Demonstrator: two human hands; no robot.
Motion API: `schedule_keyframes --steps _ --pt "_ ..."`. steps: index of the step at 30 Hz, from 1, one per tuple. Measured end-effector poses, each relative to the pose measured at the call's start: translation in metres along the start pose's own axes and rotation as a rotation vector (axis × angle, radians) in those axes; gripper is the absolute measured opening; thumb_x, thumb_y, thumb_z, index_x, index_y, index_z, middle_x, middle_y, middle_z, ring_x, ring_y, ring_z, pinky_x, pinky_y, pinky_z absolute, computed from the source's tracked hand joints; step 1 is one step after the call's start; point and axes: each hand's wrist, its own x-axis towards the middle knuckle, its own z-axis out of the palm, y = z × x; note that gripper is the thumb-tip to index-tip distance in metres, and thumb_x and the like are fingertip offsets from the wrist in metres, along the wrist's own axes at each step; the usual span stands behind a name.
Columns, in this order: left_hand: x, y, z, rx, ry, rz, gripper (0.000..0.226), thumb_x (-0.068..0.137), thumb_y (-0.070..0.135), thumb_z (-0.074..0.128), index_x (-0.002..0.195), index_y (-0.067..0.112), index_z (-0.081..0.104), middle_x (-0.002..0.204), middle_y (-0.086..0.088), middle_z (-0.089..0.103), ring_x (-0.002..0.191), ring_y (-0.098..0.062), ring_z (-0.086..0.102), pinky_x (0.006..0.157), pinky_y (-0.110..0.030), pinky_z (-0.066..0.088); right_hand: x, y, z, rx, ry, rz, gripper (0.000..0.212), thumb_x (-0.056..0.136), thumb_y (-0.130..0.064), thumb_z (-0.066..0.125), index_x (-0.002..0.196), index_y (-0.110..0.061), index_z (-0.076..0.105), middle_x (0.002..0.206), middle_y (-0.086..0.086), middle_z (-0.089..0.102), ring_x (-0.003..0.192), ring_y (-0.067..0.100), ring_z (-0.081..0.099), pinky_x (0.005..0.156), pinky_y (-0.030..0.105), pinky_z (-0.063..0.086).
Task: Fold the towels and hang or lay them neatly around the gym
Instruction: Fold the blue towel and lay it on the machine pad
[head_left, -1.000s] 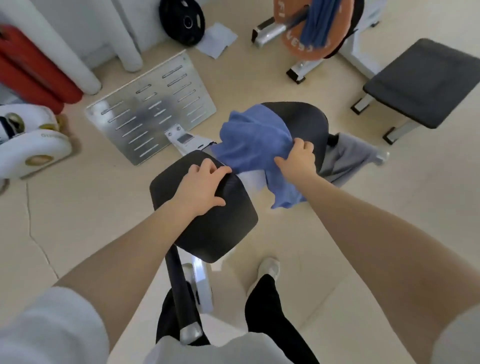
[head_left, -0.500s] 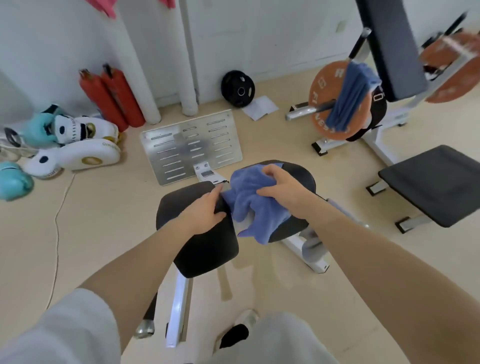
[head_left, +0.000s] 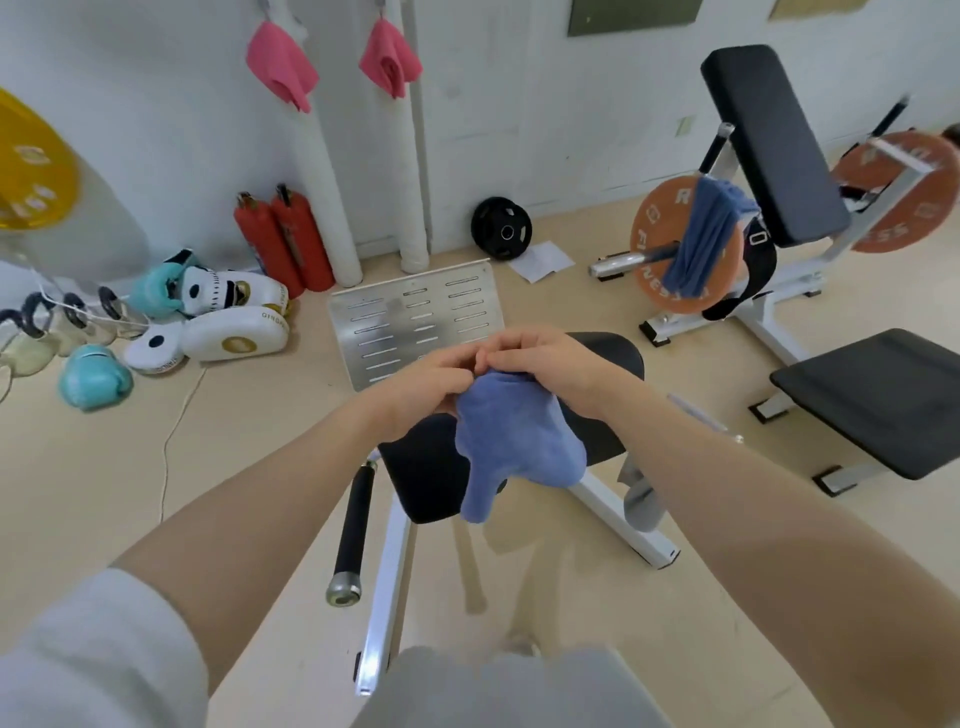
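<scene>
Both hands pinch blue towel at top edge, held above padded seat.

Left hand and right hand: each grip clenched on the blue towel, fingertips nearly touching; cloth hangs bunched over the black seat pad. Risk: gathered corners slip, towel drops to floor, fold goes uneven. Nearby: second blue towel draped on orange plate; pink towels on wall; bench frame crowds footing.
</scene>
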Motion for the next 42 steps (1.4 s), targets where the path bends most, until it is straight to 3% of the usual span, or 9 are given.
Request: schedule_keyframes --steps 4,9,12,21,25,30,35,37,42 --pt "-0.036 -0.013 0.006 0.127 -0.054 -0.089 0.047 0.067 0.007 0.049 0.114 0.010 0.051 0.078 -0.001 0.050 0.053 -0.006 0.041 0.045 -0.018 0.031 -0.013 0.008 0.025 -0.064 0.051 0.040 0.021 0.072 -0.001 0.048 0.076 -0.019 0.059 0.074 0.013 0.052 0.070 0.022 0.045 0.067 0.032 0.037" --pt "-0.063 -0.029 0.020 0.541 0.026 -0.090 0.030 0.068 0.033 0.069 0.089 0.014 0.060 0.079 -0.001 0.059 0.071 -0.013 0.054 0.069 -0.032 0.048 -0.037 0.027 0.056 -0.023 0.122 -0.008 0.020 0.073 0.001 0.048 0.080 -0.017 0.054 0.065 -0.001 0.049 0.058 0.004 0.047 0.060 0.016 0.041" --pt "-0.074 -0.040 0.026 0.788 0.002 -0.112 0.025 0.071 0.025 0.071 0.091 0.016 0.058 0.085 -0.003 0.062 0.078 -0.020 0.057 0.073 -0.034 0.048 -0.053 0.036 0.071 -0.089 0.190 -0.030 0.023 0.082 0.005 0.050 0.091 -0.016 0.052 0.065 -0.003 0.049 0.057 0.000 0.048 0.059 0.009 0.042" --pt "-0.079 -0.090 0.031 0.931 -0.008 -0.409 0.026 0.090 0.034 0.050 0.083 0.011 0.057 0.084 -0.009 0.058 0.078 -0.022 0.053 0.065 -0.026 0.039 -0.089 0.065 0.034 -0.277 0.841 -0.105 0.015 0.089 -0.008 0.048 0.099 -0.019 0.046 0.080 -0.017 0.049 0.074 -0.001 0.049 0.064 0.011 0.037" --pt "-0.051 -0.070 0.052 0.725 0.389 -0.352 0.032 0.097 0.028 0.037 0.079 0.009 0.055 0.079 -0.007 0.053 0.080 -0.025 0.050 0.070 -0.033 0.041 -0.091 0.077 0.005 -0.464 0.698 0.043 0.016 0.089 -0.011 0.050 0.103 -0.018 0.051 0.084 -0.002 0.056 0.078 0.014 0.053 0.062 0.018 0.038" --pt "-0.010 -0.011 0.090 -0.393 0.548 -0.173 0.023 0.094 0.014 0.045 0.113 0.004 0.052 0.082 -0.002 0.057 0.069 -0.014 0.055 0.064 -0.027 0.050 -0.087 0.086 -0.025 -0.245 0.685 0.047 0.012 0.088 -0.014 0.054 0.097 -0.022 0.055 0.087 0.000 0.062 0.079 0.016 0.057 0.065 0.023 0.045" --pt "0.037 0.004 0.123 0.123 0.201 -0.135 0.066 0.076 0.026 0.072 0.134 0.017 0.042 0.118 0.003 0.055 0.105 -0.010 0.056 0.090 -0.016 0.048 -0.082 0.067 -0.065 -0.139 0.251 -0.135 0.024 0.086 -0.001 0.058 0.080 -0.024 0.055 0.076 -0.005 0.061 0.067 -0.001 0.057 0.071 0.015 0.046" --pt "0.053 0.004 0.136 0.239 0.178 -0.115 0.054 0.081 0.021 0.069 0.129 0.013 0.047 0.108 0.006 0.054 0.098 -0.007 0.052 0.073 -0.003 0.045 -0.078 0.062 -0.081 -0.197 0.165 -0.167 0.023 0.086 -0.002 0.057 0.083 -0.025 0.055 0.080 -0.007 0.060 0.070 -0.005 0.056 0.071 0.010 0.044" --pt "0.087 0.016 0.151 0.321 0.319 -0.139 0.009 0.087 0.019 0.060 0.096 0.016 0.061 0.081 0.004 0.058 0.085 -0.016 0.054 0.066 -0.013 0.045 -0.070 0.075 -0.121 -0.138 0.113 -0.103 0.018 0.088 -0.007 0.058 0.090 -0.024 0.055 0.081 0.001 0.062 0.079 0.011 0.057 0.081 0.025 0.048"
